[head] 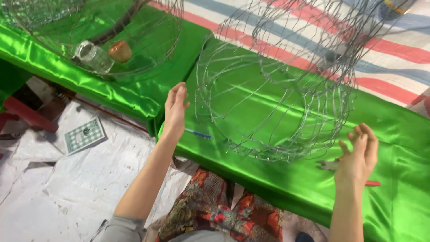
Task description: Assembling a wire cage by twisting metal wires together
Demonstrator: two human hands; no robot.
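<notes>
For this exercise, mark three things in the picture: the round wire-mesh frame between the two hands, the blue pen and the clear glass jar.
Round wire-mesh frame (273, 103): head view, on its front wires.
Blue pen (198, 133): head view, mid-barrel.
Clear glass jar (94, 57): head view, on its side wall.

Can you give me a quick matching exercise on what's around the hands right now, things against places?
Things:
1. wire frame
2. clear jar
3. pliers
4. checked booklet

Places:
A. on the white floor covering
B. between the left hand and right hand
C. under the far wire frame, top left
D. on the green cloth by the right hand

Pairs: 1-B, 2-C, 3-D, 4-A
</notes>
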